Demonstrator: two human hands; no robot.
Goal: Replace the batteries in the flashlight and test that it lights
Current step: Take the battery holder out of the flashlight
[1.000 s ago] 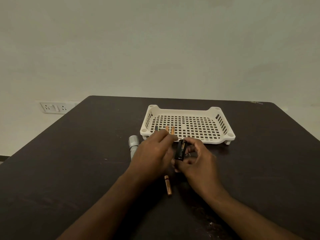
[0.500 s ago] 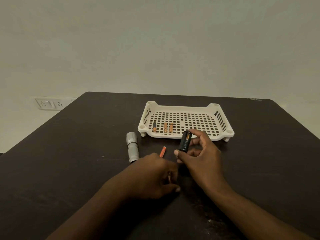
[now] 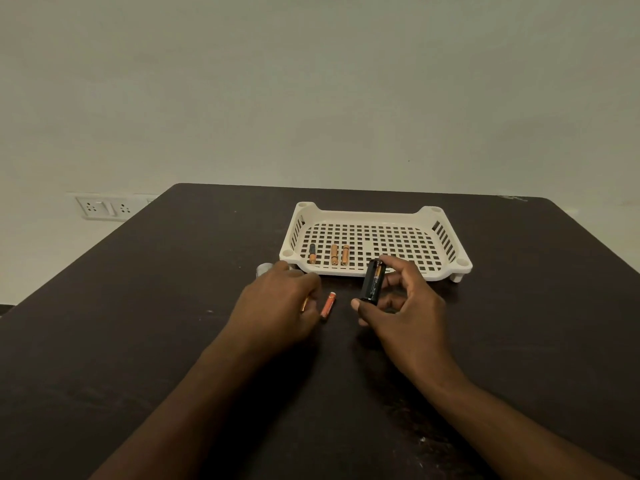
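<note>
The left hand (image 3: 277,306) has swung up and left from the near tabletop (image 3: 138,341); fingers curled over a copper battery (image 3: 304,304) peeking out at its edge, and it now covers most of the grey flashlight (image 3: 263,269). The orange battery (image 3: 328,304) lies just beside its knuckles, as before. The right hand (image 3: 401,306) keeps pinching the black battery holder (image 3: 373,281) upright, thumb low, fingertips on top, just in front of the white basket (image 3: 446,271). Three batteries (image 3: 334,254) stay put in the basket.
</note>
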